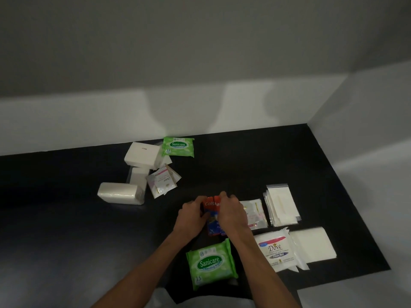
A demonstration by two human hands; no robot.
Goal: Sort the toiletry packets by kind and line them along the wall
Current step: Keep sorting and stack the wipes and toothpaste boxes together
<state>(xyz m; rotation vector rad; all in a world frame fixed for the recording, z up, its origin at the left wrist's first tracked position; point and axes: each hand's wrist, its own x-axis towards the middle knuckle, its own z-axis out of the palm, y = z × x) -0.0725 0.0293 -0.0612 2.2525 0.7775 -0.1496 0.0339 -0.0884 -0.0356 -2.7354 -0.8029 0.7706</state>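
At the centre of the frame, the left hand point(193, 215) and the right hand point(231, 213) both curl their fingers round a stack of red-and-blue Colgate sachets point(212, 203) on the black table point(266, 156). To the right, clear zip bags point(281, 204) hold flat white pieces. One green Sanicare pack point(210, 263) lies at lower centre. A second Sanicare pack point(178, 146) lies near the wall, upper centre.

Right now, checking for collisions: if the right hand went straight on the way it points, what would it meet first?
Past the red packet it grips, the right hand has bare table ahead; then probably the green wipes pack by the wall, or the wall beside it. Hard to judge.
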